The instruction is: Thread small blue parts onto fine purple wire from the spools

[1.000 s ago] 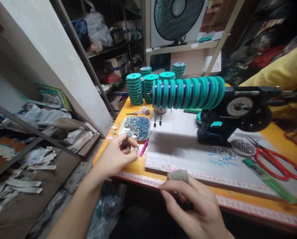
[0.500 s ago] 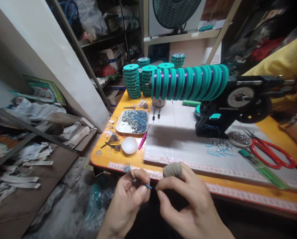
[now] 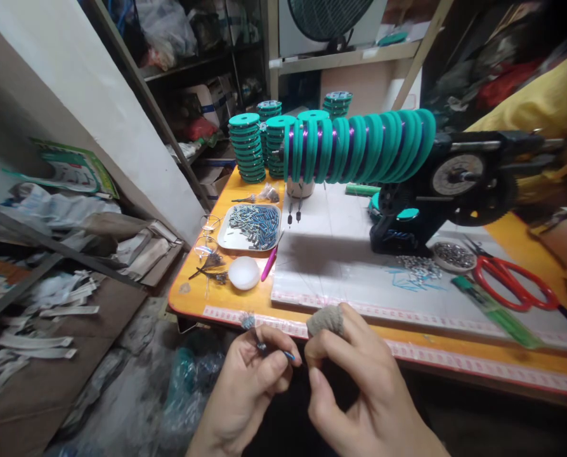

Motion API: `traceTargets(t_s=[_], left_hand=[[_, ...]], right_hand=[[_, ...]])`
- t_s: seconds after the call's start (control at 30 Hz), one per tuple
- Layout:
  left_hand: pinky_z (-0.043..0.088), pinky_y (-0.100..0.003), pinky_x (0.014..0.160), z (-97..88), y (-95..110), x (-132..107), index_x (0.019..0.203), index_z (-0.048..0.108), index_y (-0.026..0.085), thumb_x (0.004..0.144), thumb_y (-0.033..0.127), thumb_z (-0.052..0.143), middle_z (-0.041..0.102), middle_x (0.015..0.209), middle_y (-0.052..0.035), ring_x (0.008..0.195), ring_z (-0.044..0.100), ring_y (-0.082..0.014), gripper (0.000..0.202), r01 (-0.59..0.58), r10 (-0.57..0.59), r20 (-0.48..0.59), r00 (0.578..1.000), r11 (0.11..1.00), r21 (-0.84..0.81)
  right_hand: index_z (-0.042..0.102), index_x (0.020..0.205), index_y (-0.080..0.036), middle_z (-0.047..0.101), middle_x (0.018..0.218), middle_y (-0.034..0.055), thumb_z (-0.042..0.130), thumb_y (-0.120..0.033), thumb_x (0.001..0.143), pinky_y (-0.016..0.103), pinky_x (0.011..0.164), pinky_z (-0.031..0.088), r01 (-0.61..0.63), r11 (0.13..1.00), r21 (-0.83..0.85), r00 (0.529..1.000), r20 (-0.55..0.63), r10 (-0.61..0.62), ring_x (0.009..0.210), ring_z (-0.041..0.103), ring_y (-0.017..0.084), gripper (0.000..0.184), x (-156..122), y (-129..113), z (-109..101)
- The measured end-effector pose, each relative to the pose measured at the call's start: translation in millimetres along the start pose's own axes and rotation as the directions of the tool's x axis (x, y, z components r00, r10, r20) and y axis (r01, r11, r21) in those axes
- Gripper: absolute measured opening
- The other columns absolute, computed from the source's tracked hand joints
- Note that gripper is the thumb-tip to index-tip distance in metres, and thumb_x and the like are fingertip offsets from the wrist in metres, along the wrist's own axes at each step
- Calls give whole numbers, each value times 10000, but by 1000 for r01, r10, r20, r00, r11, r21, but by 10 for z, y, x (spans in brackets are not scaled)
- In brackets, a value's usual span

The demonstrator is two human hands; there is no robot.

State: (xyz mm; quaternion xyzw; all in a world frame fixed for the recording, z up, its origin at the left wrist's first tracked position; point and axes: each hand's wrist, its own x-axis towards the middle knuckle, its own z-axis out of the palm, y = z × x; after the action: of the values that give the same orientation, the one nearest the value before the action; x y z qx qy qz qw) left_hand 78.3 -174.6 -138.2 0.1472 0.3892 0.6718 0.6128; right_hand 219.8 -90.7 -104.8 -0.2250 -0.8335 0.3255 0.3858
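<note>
Low in front of the table's near edge, my left hand (image 3: 255, 384) is closed in a pinch. A small dark blue, rod-like piece (image 3: 288, 355) sticks out between its thumb and forefinger. Close beside it, my right hand (image 3: 364, 381) has thumb and forefinger pressed together; whatever lies between them is too thin to make out. A grey wrap (image 3: 325, 320) covers one finger of this hand. Just beyond my left hand, a small tuft of bluish bits (image 3: 247, 320) shows at the table edge.
A white tray (image 3: 223, 240) holds many small blue pieces. Nearby are a white round object (image 3: 244, 273) and a purple-handled tool (image 3: 269, 264). Teal spools (image 3: 359, 147) fill a black winding machine (image 3: 400, 231); others stand stacked (image 3: 246, 152). Red-handled scissors (image 3: 512, 284) lie right. A yellow-sleeved person (image 3: 540, 108) sits beyond.
The head view has shifted slightly, so the table things sit a little higher and further left. My hands stay close together; the blue piece still shows in my left fingers.
</note>
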Motion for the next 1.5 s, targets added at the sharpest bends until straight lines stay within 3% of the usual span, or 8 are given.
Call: traceTargets(t_s=[0.73,0.93,1.1,1.23,1.33,1.5], left_hand=[[394,-142,549,-29,-29,-29,819,770,182,795,242,829,686,747,-14,593,506,-57,88,-59,59,7,998,997,59],[415,-144,575,-29,-18,-40,832,781,206,805,248,821,717,776,-6,623,538,-64,64,-127,129,-1,992,974,189],[505,-193,737,79,-18,-58,773,789,209,751,314,860,735,768,-6,762,645,-131,128,-220,284,-147,947,912,346],[541,-227,763,154,-9,-79,754,793,205,708,376,880,751,766,-18,772,679,-163,197,-219,347,-266,899,884,412],[562,-258,764,181,15,-93,744,791,200,703,369,878,754,782,-34,791,694,-191,195,-212,353,-273,895,875,436],[561,-258,742,178,46,-111,736,772,198,718,344,867,740,764,-31,772,692,-191,175,-221,357,-249,900,868,445]], right_hand=[[532,734,-204,519,747,13,510,-66,758,300,630,420,-30,999,-38,997,64,32,742,524,181,141,-10,-37,-31],[536,720,-198,516,734,20,518,-79,765,301,613,410,-4,998,-64,999,46,7,717,506,182,128,-1,0,-15],[623,819,-182,570,790,59,562,-74,846,333,639,442,49,987,-151,997,64,-40,759,516,212,127,-39,23,-4],[681,968,-160,657,812,74,589,-23,894,341,672,506,170,965,-201,985,34,-167,756,569,208,181,-55,82,3],[714,1035,-174,702,797,62,616,-60,917,337,676,550,241,939,-243,969,17,-245,713,604,197,191,-41,143,-14],[755,1045,-186,726,793,62,617,-134,952,308,629,587,246,952,-183,969,55,-240,683,632,181,174,-21,206,-55]])
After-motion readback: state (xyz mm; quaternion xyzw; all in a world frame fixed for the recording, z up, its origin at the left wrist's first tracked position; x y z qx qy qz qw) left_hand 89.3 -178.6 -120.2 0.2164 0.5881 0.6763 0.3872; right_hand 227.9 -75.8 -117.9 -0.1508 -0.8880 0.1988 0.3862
